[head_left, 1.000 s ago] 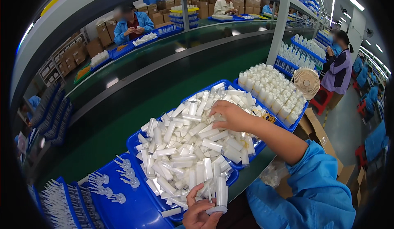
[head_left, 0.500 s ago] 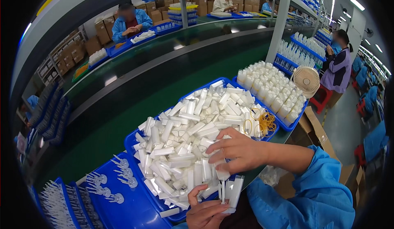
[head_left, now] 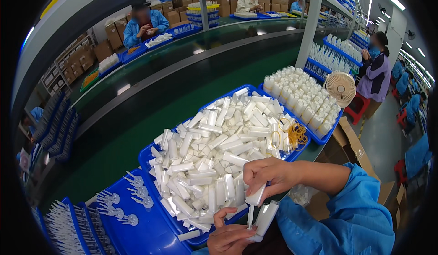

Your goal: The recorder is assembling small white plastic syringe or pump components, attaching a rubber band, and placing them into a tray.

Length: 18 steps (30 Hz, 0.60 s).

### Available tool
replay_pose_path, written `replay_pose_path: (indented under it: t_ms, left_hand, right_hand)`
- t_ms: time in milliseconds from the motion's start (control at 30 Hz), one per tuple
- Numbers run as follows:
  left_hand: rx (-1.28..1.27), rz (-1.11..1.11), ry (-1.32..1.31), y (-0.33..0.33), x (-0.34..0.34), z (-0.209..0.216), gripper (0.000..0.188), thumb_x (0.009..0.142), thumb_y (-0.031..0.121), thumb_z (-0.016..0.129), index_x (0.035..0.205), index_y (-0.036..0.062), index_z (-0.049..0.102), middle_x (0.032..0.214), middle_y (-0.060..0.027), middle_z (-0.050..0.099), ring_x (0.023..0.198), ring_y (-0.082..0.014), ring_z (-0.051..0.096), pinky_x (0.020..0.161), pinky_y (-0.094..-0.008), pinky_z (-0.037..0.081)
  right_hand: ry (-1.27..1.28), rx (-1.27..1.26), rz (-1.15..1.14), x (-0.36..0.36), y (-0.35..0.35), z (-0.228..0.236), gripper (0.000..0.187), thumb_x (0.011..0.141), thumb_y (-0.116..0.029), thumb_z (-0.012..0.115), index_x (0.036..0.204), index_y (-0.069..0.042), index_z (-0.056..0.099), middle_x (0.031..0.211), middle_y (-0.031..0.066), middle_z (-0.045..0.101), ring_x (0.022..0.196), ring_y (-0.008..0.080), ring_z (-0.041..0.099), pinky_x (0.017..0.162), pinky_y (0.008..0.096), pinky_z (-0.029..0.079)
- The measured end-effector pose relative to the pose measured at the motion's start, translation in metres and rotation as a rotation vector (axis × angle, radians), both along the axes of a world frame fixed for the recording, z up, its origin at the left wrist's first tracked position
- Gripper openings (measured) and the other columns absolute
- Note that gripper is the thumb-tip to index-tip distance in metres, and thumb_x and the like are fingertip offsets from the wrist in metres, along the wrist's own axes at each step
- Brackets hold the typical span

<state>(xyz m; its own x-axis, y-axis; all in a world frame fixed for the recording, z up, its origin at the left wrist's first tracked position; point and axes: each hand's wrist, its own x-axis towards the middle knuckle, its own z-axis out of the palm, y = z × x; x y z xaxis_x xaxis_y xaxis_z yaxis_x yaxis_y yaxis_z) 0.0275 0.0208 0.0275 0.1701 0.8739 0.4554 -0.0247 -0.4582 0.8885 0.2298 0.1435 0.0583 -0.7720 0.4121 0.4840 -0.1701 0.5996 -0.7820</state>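
Left hand (head_left: 228, 239) gripped a pale base (head_left: 257, 238); right hand (head_left: 270, 175) pinched a white block (head_left: 255, 196) at a thin rod (head_left: 250, 216)'s tip, where straight, steady alignment seemed advisable.

A white block (head_left: 256, 194) tilts over a slim peg (head_left: 250, 215), near another block (head_left: 266, 217)

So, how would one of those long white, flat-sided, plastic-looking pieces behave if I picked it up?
The long white, flat-sided piece in the right hand is probably light, since a simple pinch holds it. Its straight edges suggest stiffness. Flat faces should make rolling unlikely.
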Motion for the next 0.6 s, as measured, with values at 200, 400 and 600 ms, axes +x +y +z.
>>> replay_pose_path:
  t_ms: [200,400,600]
  left_hand:
    - [0.006,-0.064,0.03,0.003,-0.006,0.003,0.007,0.07,0.011,0.07,0.074,0.0064,0.067,0.072,-0.0044,0.065,0.078,-0.0181,0.058,0.092,-0.0473,0.03]
    - [0.154,-0.228,-0.006,0.002,-0.009,0.002,0.004,0.071,0.012,0.069,0.073,0.009,0.068,0.067,-0.0013,0.066,0.069,-0.0161,0.061,0.088,-0.0467,0.031]
    - [0.323,-0.153,0.139,0.004,-0.013,0.012,0.008,0.074,0.019,0.067,0.073,0.0104,0.067,0.074,-0.0017,0.066,0.078,-0.0176,0.06,0.087,-0.0461,0.032]
  right_hand:
    - [-0.514,0.206,-0.015,0.009,-0.014,0.045,0.016,0.083,-0.016,0.061,0.095,-0.005,0.059,0.087,0.0078,0.043,0.073,0.0231,0.049,0.06,0.031,0.039]
    - [-0.106,-0.076,0.355,0.01,-0.016,0.034,0.015,0.088,-0.014,0.055,0.096,-0.004,0.064,0.091,0.0095,0.042,0.073,0.0192,0.043,0.061,0.028,0.038]
    - [-0.08,-0.267,0.38,0.003,-0.021,0.031,0.012,0.089,-0.008,0.052,0.094,-0.002,0.062,0.092,0.0102,0.041,0.078,0.0211,0.042,0.068,0.0295,0.037]
